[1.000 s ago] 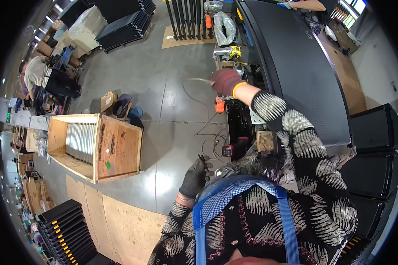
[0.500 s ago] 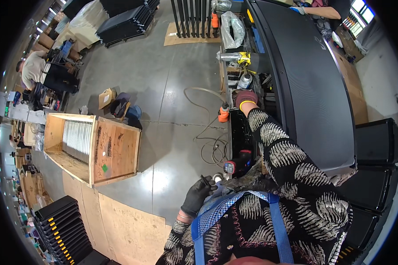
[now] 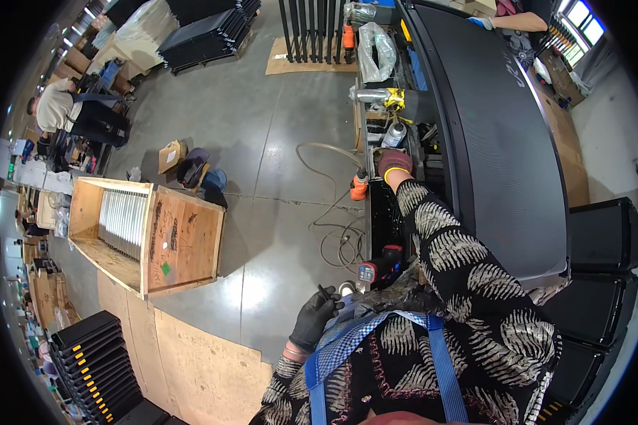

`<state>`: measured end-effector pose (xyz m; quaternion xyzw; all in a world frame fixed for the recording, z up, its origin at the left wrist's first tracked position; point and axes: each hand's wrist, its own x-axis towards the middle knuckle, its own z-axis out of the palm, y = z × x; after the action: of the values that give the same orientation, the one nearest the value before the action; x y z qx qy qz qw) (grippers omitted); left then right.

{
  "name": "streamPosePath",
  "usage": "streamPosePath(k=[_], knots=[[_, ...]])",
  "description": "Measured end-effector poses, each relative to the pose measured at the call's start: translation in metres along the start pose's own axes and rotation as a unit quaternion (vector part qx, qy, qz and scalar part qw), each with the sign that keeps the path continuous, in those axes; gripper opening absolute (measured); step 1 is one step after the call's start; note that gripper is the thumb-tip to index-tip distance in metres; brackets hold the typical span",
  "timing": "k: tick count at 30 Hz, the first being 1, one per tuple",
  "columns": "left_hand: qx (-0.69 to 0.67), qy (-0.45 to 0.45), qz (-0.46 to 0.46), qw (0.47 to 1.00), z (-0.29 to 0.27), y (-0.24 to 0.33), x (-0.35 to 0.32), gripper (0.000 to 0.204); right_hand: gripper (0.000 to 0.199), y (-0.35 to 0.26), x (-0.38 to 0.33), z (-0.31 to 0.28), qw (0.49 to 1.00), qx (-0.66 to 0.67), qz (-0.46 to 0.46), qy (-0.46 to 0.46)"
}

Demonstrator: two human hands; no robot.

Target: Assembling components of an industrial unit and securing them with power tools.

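Observation:
My left hand (image 3: 315, 320), in a black glove, is closed around a thin dark rod-like piece (image 3: 325, 291) in front of my body. My right hand (image 3: 394, 162), in a maroon glove with a yellow band at the wrist, reaches into a narrow tool trough (image 3: 368, 227) along the bench. Its fingers point down and are hidden, so what they touch cannot be seen. Just beyond it stands a grey-white bottle (image 3: 394, 134). A red and black cordless driver (image 3: 380, 265) lies at the near end of the trough. Right of my arm rests a large black panel (image 3: 507, 149).
An orange air tool (image 3: 359, 185) with a coiled hose (image 3: 342, 241) hangs on the trough's left side. A wooden crate (image 3: 184, 244) stands on the floor at left. Black stacked parts (image 3: 92, 361) are at lower left. A co-worker's blue-gloved hand (image 3: 482, 23) touches the panel's far end.
The view has shifted slightly. My right hand stays at the trough, a little nearer to me; my left hand keeps its grip. The co-worker at the far end has moved slightly right.

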<state>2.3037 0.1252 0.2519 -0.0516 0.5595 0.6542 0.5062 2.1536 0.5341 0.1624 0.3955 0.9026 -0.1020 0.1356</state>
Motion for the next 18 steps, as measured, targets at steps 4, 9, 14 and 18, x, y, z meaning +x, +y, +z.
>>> streamPosePath(k=[4,9,14,18], knots=[[-0.007,0.009,0.008,1.000,-0.002,0.000,-0.001,0.046,0.029,0.005,0.012,0.001,0.999,0.009,-0.019,-0.031],[-0.031,0.004,0.018,0.999,-0.009,-0.008,0.004,0.043,0.030,0.017,0.037,0.013,0.999,0.017,-0.023,-0.040],[-0.053,0.006,0.018,0.998,-0.010,-0.007,0.006,0.038,0.029,0.021,0.043,0.013,0.994,-0.043,-0.059,-0.076],[-0.019,0.002,0.038,0.999,-0.009,-0.001,0.005,0.035,0.026,0.017,0.041,0.008,0.988,-0.086,-0.100,-0.083]])
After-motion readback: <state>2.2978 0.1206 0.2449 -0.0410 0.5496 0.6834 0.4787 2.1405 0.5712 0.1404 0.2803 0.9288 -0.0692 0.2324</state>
